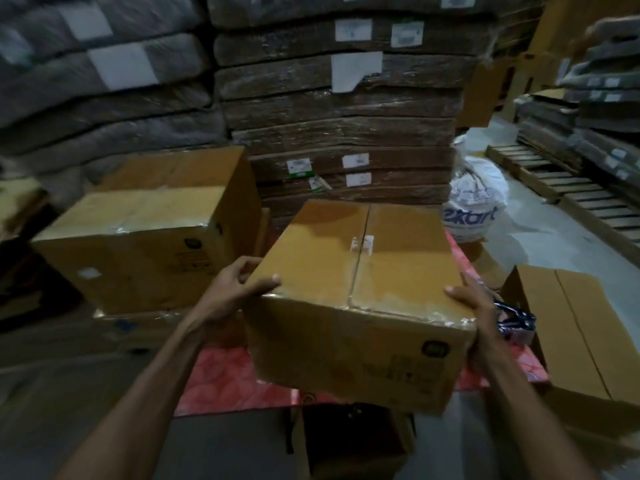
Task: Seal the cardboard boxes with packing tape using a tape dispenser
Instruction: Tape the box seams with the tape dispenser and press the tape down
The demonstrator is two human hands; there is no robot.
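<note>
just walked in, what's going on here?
A person holds a cardboard box by its near corners, left hand and right hand gripping it, above a red patterned surface. Shiny tape shows along its near top edge. What looks like the tape dispenser lies just beyond the right hand. A left box and a right box sit alongside.

I see a brown cardboard box dead centre, tilted, flaps closed. Glossy clear tape runs along its near top edge, and a white scrap sits on the centre seam. A second taped box sits at nine o'clock, a third box at four o'clock.
</note>
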